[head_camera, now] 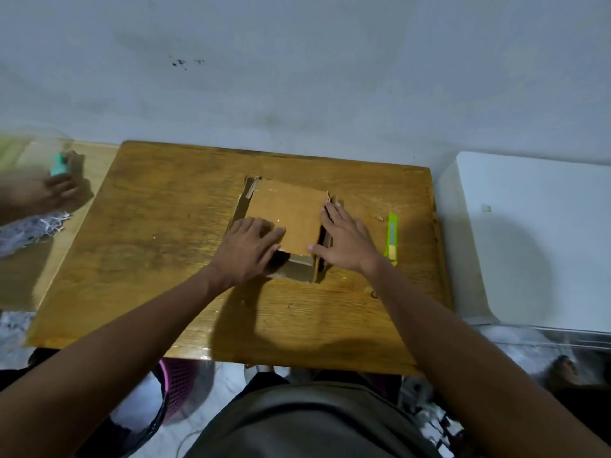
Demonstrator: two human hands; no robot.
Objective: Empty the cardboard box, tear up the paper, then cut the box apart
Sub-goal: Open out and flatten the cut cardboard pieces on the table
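**Both hands laid flat on the cardboard box**

Nearest, a purple basket (177,388) is seen on the floor under the near edge of the wooden table (158,226). Farther in, at the table's middle, the cardboard box (286,219) is pressed from above. The left hand (246,249) is laid palm down on the box's near left corner, fingers straight and close together. The right hand (347,241) is laid along the box's right edge, fingers slightly spread, nothing pinched. Just right of that hand, a green utility knife (391,238) is left lying on the table. At the far left, another person's blurred hand (56,190) is seen beside shredded paper (33,229).
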